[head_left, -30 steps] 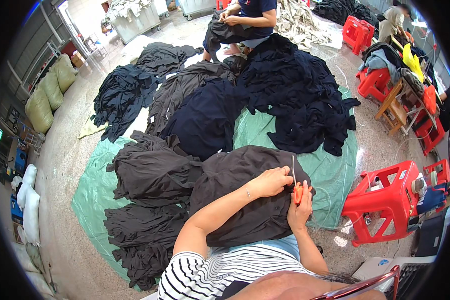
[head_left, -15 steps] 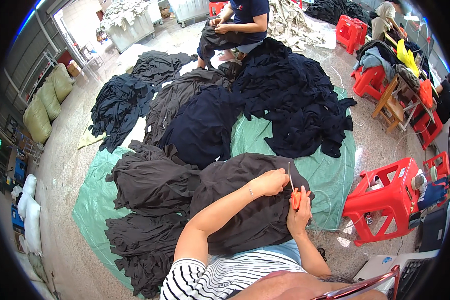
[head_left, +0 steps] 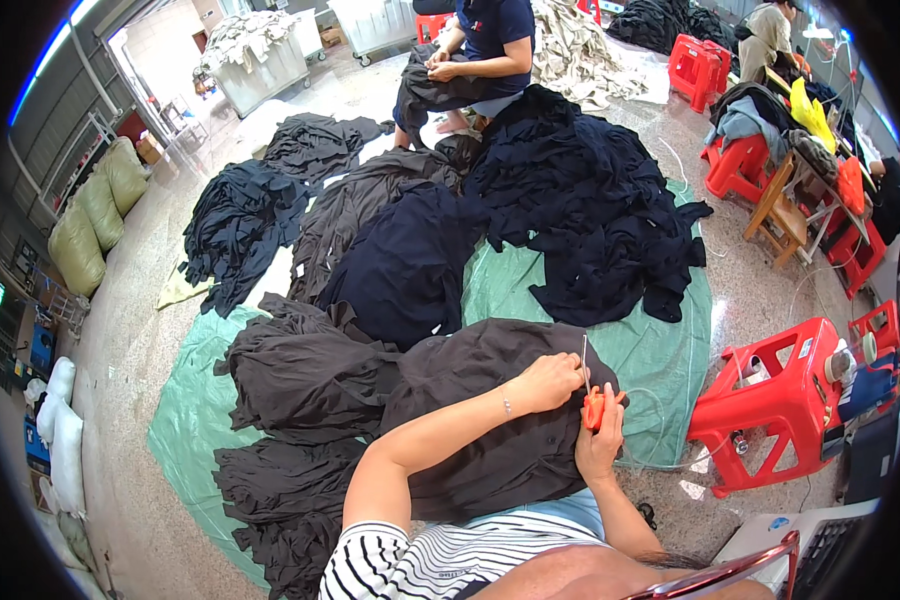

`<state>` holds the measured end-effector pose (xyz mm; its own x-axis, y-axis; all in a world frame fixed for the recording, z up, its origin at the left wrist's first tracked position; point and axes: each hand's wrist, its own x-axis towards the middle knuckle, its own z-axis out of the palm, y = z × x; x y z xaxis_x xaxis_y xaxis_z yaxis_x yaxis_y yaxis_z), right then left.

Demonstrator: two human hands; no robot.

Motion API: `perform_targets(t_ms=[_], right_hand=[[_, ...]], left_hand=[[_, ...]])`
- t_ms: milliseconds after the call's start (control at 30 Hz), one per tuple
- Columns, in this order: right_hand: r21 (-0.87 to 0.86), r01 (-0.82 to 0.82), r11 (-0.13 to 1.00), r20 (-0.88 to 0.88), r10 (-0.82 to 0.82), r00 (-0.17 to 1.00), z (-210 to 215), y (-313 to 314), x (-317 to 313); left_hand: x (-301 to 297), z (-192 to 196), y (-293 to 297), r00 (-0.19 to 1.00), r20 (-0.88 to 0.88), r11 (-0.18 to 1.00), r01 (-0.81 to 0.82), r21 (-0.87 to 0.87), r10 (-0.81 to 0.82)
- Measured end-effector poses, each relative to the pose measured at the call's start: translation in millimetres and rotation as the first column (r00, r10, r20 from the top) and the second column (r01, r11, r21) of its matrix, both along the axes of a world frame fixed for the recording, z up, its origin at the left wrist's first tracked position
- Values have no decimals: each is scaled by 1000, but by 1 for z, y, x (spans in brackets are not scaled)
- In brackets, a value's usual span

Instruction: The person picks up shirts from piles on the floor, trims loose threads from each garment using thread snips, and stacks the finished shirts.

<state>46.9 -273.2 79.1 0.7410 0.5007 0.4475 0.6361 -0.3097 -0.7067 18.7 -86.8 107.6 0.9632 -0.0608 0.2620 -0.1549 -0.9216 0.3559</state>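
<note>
A dark grey-brown garment [head_left: 490,455] is spread over my lap. My left hand [head_left: 552,382] is closed in a pinch on its cloth near the far right edge. In my right hand [head_left: 598,448] is a pair of scissors, whose orange handles [head_left: 598,408] show between my fingers. The thin metal blades point away from me, right beside my left fingertips. Whether a thread lies between the blades is too small to tell.
Heaps of brown clothes [head_left: 305,372] and navy clothes [head_left: 590,210] lie on a green sheet [head_left: 510,285]. A red stool [head_left: 770,400] stands at my right. Beyond the heaps, a co-worker [head_left: 495,45] handles dark cloth. Stuffed sacks [head_left: 80,235] line the left.
Both hands have shifted slightly, with the scissors still at my left fingertips. The whole view has tilted a little. The co-worker's hands have moved slightly.
</note>
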Motion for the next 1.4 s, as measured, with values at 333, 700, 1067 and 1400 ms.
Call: perform_targets(t_ms=[333, 700, 1067, 1400], right_hand=[[12, 151, 988, 86, -151, 985, -14, 4, 0], [-3, 154, 988, 134, -153, 979, -7, 7, 4], [-14, 147, 989, 98, -145, 984, -9, 5, 2], [-17, 137, 990, 78, -135, 988, -9, 7, 6]], left_hand=[[23, -31, 6, 977, 96, 880, -125, -457, 189], [14, -24, 4, 953, 164, 848, -138, -511, 254], [12, -26, 6, 961, 161, 864, -121, -489, 226], [16, -27, 5, 958, 198, 903, -110, -416, 208]])
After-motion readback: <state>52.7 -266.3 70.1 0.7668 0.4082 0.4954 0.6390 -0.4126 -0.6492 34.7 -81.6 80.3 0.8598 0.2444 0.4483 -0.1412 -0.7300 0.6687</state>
